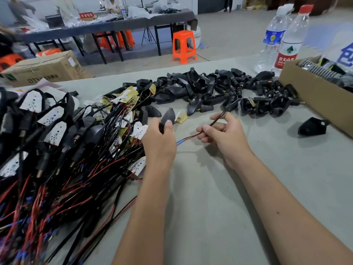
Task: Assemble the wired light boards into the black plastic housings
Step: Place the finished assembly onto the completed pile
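An orange plastic stool (184, 46) stands on the grey floor (225, 35) beside a long dark table (107, 27).

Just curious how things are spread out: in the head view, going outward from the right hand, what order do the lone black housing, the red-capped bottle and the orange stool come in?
From the right hand:
1. Lone black housing, on the table to its right.
2. Red-capped bottle, standing at the table's far right edge.
3. Orange stool, on the floor beyond the table.

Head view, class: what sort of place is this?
Probably a small assembly workshop: a pile of black housings, bundled wired light boards, and cardboard boxes on the worktable.
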Demonstrator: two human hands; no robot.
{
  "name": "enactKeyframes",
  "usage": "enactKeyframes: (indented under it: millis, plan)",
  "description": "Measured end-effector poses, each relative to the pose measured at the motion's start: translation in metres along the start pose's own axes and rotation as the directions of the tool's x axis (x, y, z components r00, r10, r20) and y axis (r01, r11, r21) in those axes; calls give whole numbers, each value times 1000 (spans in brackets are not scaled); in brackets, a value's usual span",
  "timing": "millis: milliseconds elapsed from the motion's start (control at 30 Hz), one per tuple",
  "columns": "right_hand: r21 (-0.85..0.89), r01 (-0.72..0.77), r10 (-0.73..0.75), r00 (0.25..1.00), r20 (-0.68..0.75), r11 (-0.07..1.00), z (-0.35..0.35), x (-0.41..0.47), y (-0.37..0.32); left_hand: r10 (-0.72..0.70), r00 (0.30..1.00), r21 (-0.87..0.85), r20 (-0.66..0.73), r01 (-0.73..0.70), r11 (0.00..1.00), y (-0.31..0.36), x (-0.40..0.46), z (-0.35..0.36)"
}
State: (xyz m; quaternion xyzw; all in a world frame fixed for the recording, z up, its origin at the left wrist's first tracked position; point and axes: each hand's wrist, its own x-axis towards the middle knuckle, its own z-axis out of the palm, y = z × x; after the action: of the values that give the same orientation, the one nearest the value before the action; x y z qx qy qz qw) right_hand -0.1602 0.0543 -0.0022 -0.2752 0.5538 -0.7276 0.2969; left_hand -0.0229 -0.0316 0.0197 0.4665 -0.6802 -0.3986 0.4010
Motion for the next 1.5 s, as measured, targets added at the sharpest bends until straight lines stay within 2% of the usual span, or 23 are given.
enactKeyframes:
  millis: [67, 200, 300, 367, 500, 633, 933, 1067, 1200, 1500]
  plan:
    - [91, -19, 18, 1000, 14, 996, 0, -2, 0, -23, 1000, 10, 11, 23, 1000, -8, -6, -4]
    - [171, 4, -2, 1000, -14, 985, 3, -5, -1, 77, 997, 93, 24, -79, 993, -18, -8, -17]
    - [216, 34, -22, 998, -59, 976, 2, -4, -1, 118, 993, 74, -10, -117, 990, -23, -6, -25]
    - [225, 36, -20, 997, -73, 974, 1, -3, 0, 116, 993, 23, 20, -116, 993, -24, -5, -25]
    - [161, 18, -5, 997, -80, 987, 1, -1, 5, 144, 984, -63, 105, -137, 989, -24, -5, -19]
    - [59, 41, -36, 996, -87, 997, 1, 1, 10, 208, 968, -48, 138, -203, 978, -25, -5, -13]
    - [-77, 70, -89, 958, -272, 995, -1, 6, 21, 210, 960, -44, 186, -206, 978, -26, -7, -15]
    - [-88, 92, -109, 972, -208, 992, 1, 4, 20, 209, 959, -56, 189, -202, 978, -26, -6, -14]
    - [-3, 71, -71, 989, -131, 997, 2, 3, 18, 204, 966, -61, 158, -197, 979, -29, -5, -14]
    - [18, 64, -63, 996, -56, 998, 4, -1, 13, 217, 960, -92, 178, -203, 975, -29, -5, -12]
